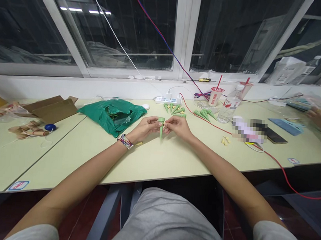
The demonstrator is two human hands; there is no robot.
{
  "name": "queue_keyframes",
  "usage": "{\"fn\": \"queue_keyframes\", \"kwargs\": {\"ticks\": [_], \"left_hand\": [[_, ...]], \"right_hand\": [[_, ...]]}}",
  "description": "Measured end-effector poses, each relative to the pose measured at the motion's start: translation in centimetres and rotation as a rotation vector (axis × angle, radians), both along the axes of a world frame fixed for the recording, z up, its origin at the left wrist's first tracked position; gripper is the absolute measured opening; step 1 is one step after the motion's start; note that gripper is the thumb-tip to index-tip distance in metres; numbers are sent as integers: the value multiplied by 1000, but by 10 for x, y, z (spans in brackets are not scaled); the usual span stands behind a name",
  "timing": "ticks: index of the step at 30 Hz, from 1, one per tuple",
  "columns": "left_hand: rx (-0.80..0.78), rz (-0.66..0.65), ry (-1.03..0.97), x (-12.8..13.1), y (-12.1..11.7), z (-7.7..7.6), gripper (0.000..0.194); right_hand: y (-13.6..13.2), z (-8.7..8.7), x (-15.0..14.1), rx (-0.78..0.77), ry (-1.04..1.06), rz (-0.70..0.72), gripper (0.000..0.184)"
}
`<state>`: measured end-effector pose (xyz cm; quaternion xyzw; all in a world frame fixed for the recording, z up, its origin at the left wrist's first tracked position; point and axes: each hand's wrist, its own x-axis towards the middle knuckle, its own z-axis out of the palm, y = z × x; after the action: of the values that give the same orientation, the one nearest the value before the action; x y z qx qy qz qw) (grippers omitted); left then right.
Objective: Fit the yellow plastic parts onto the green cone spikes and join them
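A smooth, matte green plastic cone [161,132] is held between the two hands, just above the pale, smooth-topped table [180,157]. Its broad, round collar is uppermost and it tapers to a slender point aimed down; the long axis stands nearly vertical. The left hand [144,128] has its fingers closed around the cone's upper part from one side. The right hand [180,127] has its thumb and fingers pinched together at the other side, on what appears to be a small yellow piece [164,125] against the cone's wall; the fingers hide most of it. A multicoloured woven watch band [125,141] circles the left wrist.

Behind the hands, more green cones [175,109] lie beside a white power strip [161,100], some with yellow pieces by them, and another cluster of cones [205,114] lies to the right. Loose small yellow pieces [225,140] are heaped nearer the table's edge.

A crumpled, glossy green plastic bag [99,112] gapes at a ragged hole; thin greenish shapes show inside, too indistinct to name. A clear plastic bottle [227,111] with a red-and-white label stands near a printed cup [215,98] with a red straw; their contents cannot be made out.
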<state>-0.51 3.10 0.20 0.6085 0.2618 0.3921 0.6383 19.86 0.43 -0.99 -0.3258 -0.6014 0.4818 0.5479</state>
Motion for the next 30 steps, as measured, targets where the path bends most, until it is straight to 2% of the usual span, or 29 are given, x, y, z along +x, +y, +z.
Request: {"fn": "queue_keyframes", "kwargs": {"ticks": [4,14,25,30], "left_hand": [[29,-15,25,0,-1,0,34],[-36,14,-2,2,-1,-1,31],[7,2,16,1,-3,-2,35],[-16,2,11,2,-2,-2,30]], "right_hand": [[0,0,0,-12,5,3,49],[-1,-1,-1,-7,-19,-10,49],[-1,-2,-2,-42,-1,-4,47],[0,0,-1,-67,-32,14,47]]}}
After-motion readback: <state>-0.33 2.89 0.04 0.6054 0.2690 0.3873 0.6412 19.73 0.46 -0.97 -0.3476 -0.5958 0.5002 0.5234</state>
